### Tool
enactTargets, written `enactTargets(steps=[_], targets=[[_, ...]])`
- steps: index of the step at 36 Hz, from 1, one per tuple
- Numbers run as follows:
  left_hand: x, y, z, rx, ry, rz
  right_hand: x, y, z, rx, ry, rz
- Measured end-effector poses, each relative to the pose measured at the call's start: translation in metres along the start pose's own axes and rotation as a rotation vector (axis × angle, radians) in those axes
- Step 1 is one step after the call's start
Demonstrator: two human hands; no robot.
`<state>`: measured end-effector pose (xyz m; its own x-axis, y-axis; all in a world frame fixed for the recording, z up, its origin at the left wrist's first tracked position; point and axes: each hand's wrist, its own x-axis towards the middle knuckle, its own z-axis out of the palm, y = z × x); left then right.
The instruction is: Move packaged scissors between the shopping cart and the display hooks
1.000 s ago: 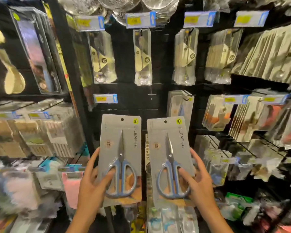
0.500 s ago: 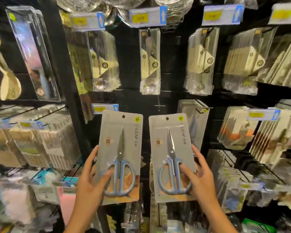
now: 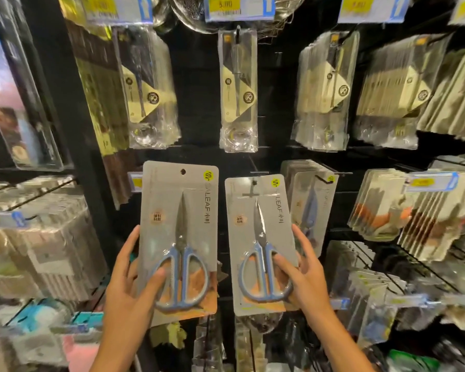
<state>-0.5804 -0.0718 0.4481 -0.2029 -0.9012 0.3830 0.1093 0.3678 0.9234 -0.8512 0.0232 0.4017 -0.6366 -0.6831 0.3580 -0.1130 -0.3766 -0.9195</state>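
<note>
I hold up two grey cards, each with blue-handled scissors under clear plastic. My left hand (image 3: pixel 130 285) grips the left scissors pack (image 3: pixel 179 210) by its lower edge, thumb across the handles. My right hand (image 3: pixel 304 283) grips the right scissors pack (image 3: pixel 258 218) the same way. The right pack's top hang hole sits at a bare black display hook (image 3: pixel 253 181) on the dark panel. More of the same scissors packs (image 3: pixel 313 208) hang on a hook just to the right. The shopping cart is out of view.
The dark peg wall holds rows of hanging goods: clear utensil packs (image 3: pixel 238 89) above, price tags (image 3: pixel 238 8) along the top, orange-handled items (image 3: pixel 381 208) at right, boxed stock (image 3: pixel 46 237) on left shelves. A black upright post (image 3: pixel 65 130) divides the sections.
Both hands have carried the packs up and closer to the peg wall. The right pack's top now reaches the empty hook; the view has moved in toward the display.
</note>
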Motion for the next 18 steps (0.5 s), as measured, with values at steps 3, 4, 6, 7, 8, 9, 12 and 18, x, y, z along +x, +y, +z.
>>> enactTargets(steps=[3, 4, 6, 7, 8, 9, 12, 18], targets=[[0.007, 0.0, 0.002, -0.029, -0.003, 0.001, 0.003, 0.004, 0.0, -0.015, -0.002, -0.006], [0.01, 0.0, 0.003, -0.03, -0.006, 0.004, 0.005, 0.005, 0.001, -0.016, -0.002, -0.007], [0.015, -0.001, 0.005, -0.013, -0.017, 0.017, 0.009, 0.009, 0.001, -0.021, -0.002, -0.004], [0.017, -0.003, 0.006, -0.005, -0.02, 0.019, 0.01, 0.011, 0.002, -0.029, -0.003, -0.003], [0.018, -0.004, 0.007, -0.004, -0.02, 0.017, 0.011, 0.011, 0.003, -0.044, -0.003, -0.005], [0.02, -0.005, 0.008, -0.008, -0.021, 0.015, 0.012, 0.012, 0.005, -0.065, -0.005, -0.012], [0.025, -0.009, 0.011, -0.006, -0.031, 0.009, 0.018, 0.013, 0.009, -0.135, -0.021, -0.036], [0.035, -0.013, 0.016, 0.01, -0.045, 0.012, 0.045, 0.033, 0.017, -0.278, 0.002, -0.069]])
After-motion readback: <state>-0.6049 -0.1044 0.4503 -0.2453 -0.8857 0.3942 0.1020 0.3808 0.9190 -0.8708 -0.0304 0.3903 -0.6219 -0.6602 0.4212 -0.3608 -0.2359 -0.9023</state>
